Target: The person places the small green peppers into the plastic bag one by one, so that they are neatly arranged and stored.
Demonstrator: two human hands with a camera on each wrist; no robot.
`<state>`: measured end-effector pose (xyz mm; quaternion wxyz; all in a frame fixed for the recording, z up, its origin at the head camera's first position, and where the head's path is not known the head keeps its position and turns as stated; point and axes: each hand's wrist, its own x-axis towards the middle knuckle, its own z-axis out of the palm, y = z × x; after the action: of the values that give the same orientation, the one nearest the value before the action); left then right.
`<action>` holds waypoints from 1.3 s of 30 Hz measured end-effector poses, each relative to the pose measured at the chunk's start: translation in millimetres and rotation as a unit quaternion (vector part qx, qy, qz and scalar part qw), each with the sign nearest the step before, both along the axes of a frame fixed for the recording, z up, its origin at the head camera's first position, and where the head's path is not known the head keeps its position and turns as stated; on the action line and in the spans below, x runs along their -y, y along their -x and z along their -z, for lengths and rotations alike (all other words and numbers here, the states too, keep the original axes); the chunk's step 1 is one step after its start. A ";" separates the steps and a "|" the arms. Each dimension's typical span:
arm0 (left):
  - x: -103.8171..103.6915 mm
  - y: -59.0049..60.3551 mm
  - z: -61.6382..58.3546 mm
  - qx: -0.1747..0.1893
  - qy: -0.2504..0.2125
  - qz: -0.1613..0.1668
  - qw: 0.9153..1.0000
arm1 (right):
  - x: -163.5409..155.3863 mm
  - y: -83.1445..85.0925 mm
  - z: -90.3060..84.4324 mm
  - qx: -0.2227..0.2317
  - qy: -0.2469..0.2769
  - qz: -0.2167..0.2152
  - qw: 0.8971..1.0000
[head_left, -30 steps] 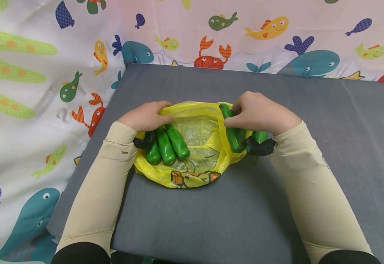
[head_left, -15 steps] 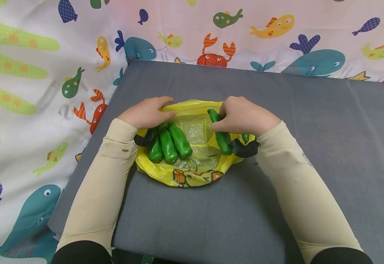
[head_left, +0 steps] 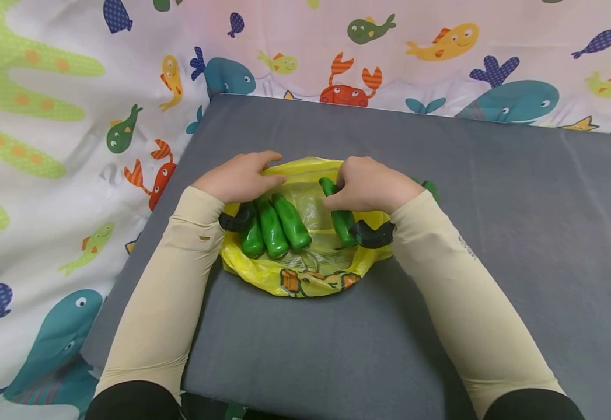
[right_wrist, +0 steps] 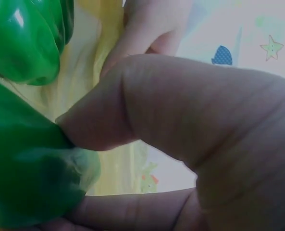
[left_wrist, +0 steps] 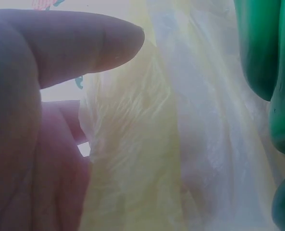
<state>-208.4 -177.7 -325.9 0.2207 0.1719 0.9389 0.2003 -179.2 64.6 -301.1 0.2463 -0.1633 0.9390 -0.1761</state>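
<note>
A yellow plastic bag (head_left: 305, 274) lies open on a grey padded table (head_left: 337, 350). Three glossy green vegetables (head_left: 273, 224) lie side by side in its left half. My left hand (head_left: 276, 169) holds the bag's far left rim; the left wrist view shows its thumb (left_wrist: 84, 38) over the thin yellow film (left_wrist: 147, 144). My right hand (head_left: 339, 185) grips a fourth green vegetable (head_left: 342, 224) over the bag's right half. In the right wrist view that vegetable (right_wrist: 22, 168) sits under the thumb (right_wrist: 180, 106). Another green piece (head_left: 431, 188) shows beyond the right wrist.
A curtain printed with fish, crabs and whales (head_left: 74, 146) hangs behind and to the left of the table. Bare grey surface stretches to the right (head_left: 547, 204) and toward me. Black straps (head_left: 373, 235) circle both wrists.
My right hand has carried its green vegetable leftward, from the bag's right edge to over the bag's inside. The left hand has stayed on the rim.
</note>
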 end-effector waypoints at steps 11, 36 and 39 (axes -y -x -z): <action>-0.2 -1.1 0.9 0.003 0.004 -0.005 1.000 | 15.3 8.5 12.9 0.004 0.010 -0.031 0.999; -1.1 2.0 5.9 0.000 0.009 -0.005 1.000 | 37.0 23.6 32.8 0.029 0.045 -0.057 0.997; -0.9 2.2 5.8 0.002 0.008 -0.008 1.000 | 39.2 24.5 32.7 0.033 0.039 -0.056 0.997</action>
<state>-210.7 -176.8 -331.7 0.2228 0.1625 0.9414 0.1944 -203.7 25.4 -333.8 0.2799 -0.2192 0.9121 -0.2042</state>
